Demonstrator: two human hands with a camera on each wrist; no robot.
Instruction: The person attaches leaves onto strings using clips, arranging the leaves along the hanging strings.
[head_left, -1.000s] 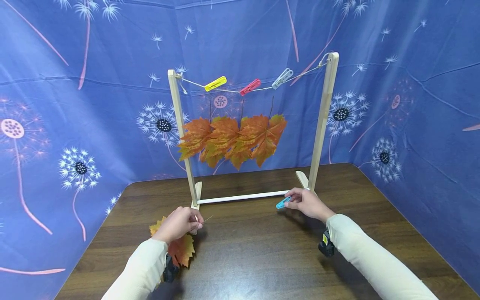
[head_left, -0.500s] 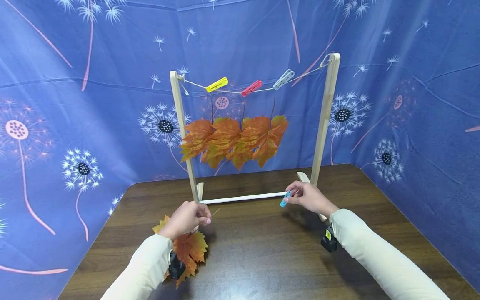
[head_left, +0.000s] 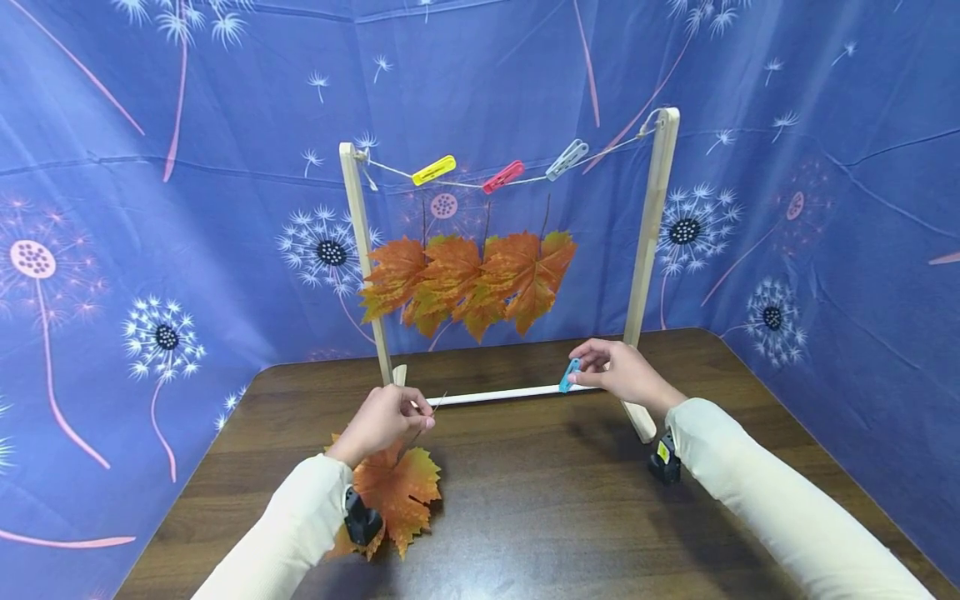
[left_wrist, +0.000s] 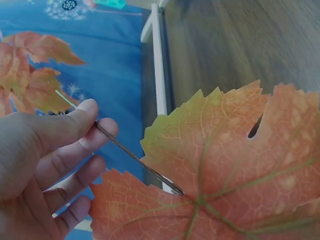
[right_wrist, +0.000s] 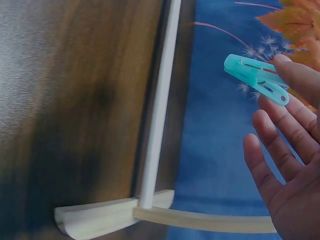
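My left hand point(head_left: 386, 421) pinches the thin stem point(left_wrist: 132, 155) of an orange artificial maple leaf point(left_wrist: 240, 165) between thumb and forefinger. In the head view the leaf hangs below that hand, over the left of the table. On the right, my right hand point(head_left: 626, 372) pinches a blue clothespin point(right_wrist: 255, 77) by its handle end, in front of the rack's right post. Above both hands, a string holds a yellow clothespin point(head_left: 433, 170), a red clothespin point(head_left: 503, 177) and a grey clothespin point(head_left: 567, 159). Orange leaves point(head_left: 528, 275) hang by their stems below these pins.
The wooden rack has a left post point(head_left: 366, 242), a right post point(head_left: 651, 233) and a white bottom bar point(head_left: 502, 394). It stands on a brown wooden table point(head_left: 525, 517). A blue dandelion-print cloth point(head_left: 480, 75) rises behind and at the sides.
My left hand has moved right and up with the leaf, which now shows more fully. My right hand has lifted slightly, and the blue clothespin has turned more upright.
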